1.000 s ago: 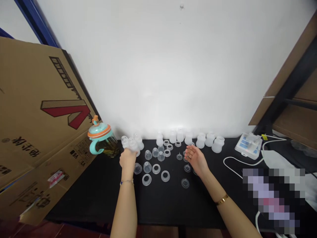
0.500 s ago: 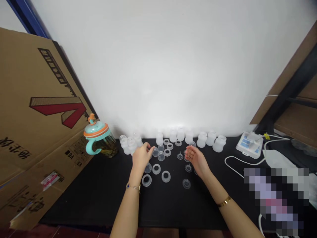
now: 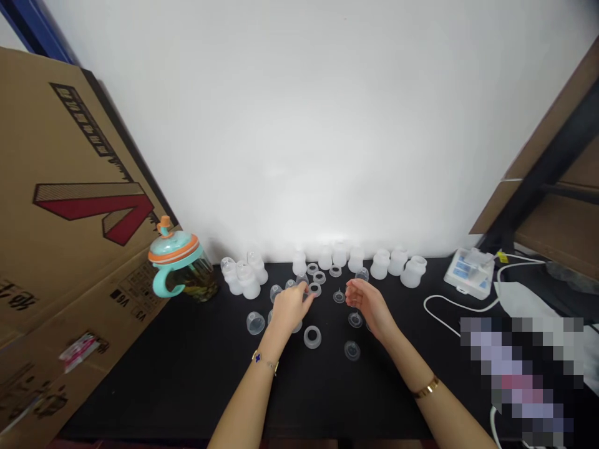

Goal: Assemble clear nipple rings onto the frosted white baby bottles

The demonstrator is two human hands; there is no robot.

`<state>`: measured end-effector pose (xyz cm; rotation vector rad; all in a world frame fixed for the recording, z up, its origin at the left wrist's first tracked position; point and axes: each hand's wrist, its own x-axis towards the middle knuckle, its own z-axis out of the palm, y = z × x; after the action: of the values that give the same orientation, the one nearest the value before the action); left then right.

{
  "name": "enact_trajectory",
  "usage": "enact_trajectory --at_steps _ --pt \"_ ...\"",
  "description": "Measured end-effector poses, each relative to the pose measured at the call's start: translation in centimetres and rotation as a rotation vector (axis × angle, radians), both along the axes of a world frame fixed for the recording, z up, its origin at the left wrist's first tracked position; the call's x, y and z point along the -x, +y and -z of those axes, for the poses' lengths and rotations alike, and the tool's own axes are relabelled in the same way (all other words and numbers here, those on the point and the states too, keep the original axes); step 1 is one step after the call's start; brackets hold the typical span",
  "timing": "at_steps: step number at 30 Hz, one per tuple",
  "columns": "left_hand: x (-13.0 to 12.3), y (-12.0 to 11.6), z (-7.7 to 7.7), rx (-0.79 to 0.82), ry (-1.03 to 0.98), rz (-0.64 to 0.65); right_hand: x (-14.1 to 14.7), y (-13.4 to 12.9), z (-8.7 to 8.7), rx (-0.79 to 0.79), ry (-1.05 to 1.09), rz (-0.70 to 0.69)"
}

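Observation:
My left hand (image 3: 290, 308) hovers low over clear dome caps and rings, thumb apart from the fingers. Its fingertips are beside a translucent collar ring (image 3: 315, 290) and a clear dome cap (image 3: 302, 280); the palm hides other pieces. Another dome cap (image 3: 255, 323) lies left of the wrist, while a larger ring (image 3: 312, 337) lies to its right. My right hand (image 3: 373, 307) is held on edge with loosely curved fingers, and no held piece shows. Near it lie thin clear discs with a raised centre, one disc (image 3: 355, 320) under the fingers and another disc (image 3: 352, 350) closer to me.
Along the white wall stand several frosted open bottles (image 3: 413, 272). Three bottles with clear tops (image 3: 248, 280) stand at left, near a teal-lidded jug (image 3: 182, 265). A cardboard box (image 3: 70, 249) borders the left side. At right are a power strip (image 3: 469, 274) and a white cable (image 3: 449, 305).
My left hand has moved right, from beside the clear-topped bottles to over the rings and caps. My right hand has barely moved. The view has shifted slightly.

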<state>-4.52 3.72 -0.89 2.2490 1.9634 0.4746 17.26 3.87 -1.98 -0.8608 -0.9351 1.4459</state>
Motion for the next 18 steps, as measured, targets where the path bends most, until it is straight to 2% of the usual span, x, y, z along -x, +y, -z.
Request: enact_trajectory --at_steps 4,8,15,18 --pt "-1.0 -0.4 0.1 0.004 -0.029 0.073 -0.8 0.1 -0.8 0.006 0.036 0.02" --pt "-1.7 -0.6 0.4 0.021 -0.018 0.146 -2.4 0.7 -1.3 -0.021 0.081 0.117" --pt "-2.2 -0.7 1.0 0.023 -0.02 0.229 -6.4 2.8 -0.7 -0.1 -0.128 0.533" --pt "-2.3 -0.6 1.2 0.033 -0.014 0.243 -7.9 3.6 0.1 -0.101 -0.22 0.661"
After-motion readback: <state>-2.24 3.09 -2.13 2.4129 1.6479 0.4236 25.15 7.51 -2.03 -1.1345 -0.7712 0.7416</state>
